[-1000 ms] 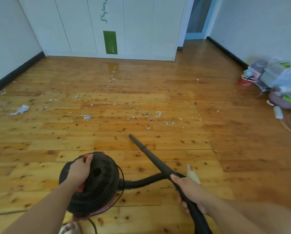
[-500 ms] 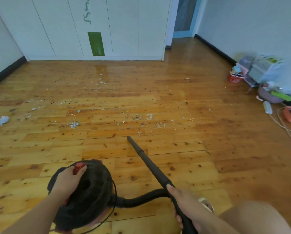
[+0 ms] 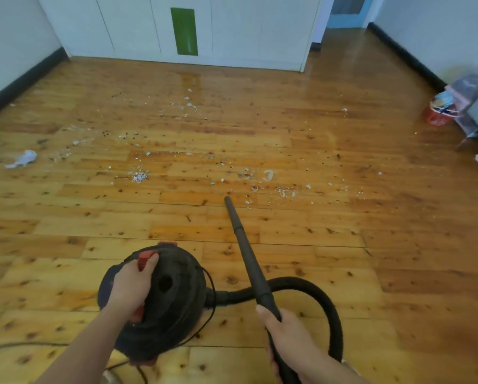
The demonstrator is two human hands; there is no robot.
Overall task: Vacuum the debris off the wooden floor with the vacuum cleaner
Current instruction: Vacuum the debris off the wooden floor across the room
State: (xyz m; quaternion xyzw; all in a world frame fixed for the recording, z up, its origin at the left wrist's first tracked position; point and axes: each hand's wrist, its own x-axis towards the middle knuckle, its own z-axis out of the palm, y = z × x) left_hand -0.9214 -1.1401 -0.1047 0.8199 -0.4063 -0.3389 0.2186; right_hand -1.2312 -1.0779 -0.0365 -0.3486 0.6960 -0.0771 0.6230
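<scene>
While my left grip [image 3: 131, 289] is curling around the red handle [image 3: 146, 257] of the vacuum cleaner [image 3: 177, 303], my right grip [image 3: 287, 328] is clasping the wand [image 3: 246, 250], its tip near the debris [image 3: 260, 187].

Ahead of the vacuum cleaner [image 3: 174, 300] the wooden floor [image 3: 343, 245] lies open, past the scattered debris [image 3: 139, 176], right up to the white cupboards [image 3: 246, 29]. Just right of it the wand [image 3: 248, 256] slants forward and the black hose [image 3: 335, 322] loops over the floor. Far right of it clutter [image 3: 470, 106] is heaped along the wall [image 3: 440, 29]; far left lies crumpled paper [image 3: 24, 159]. A cord [image 3: 24, 345] trails off behind-left.
</scene>
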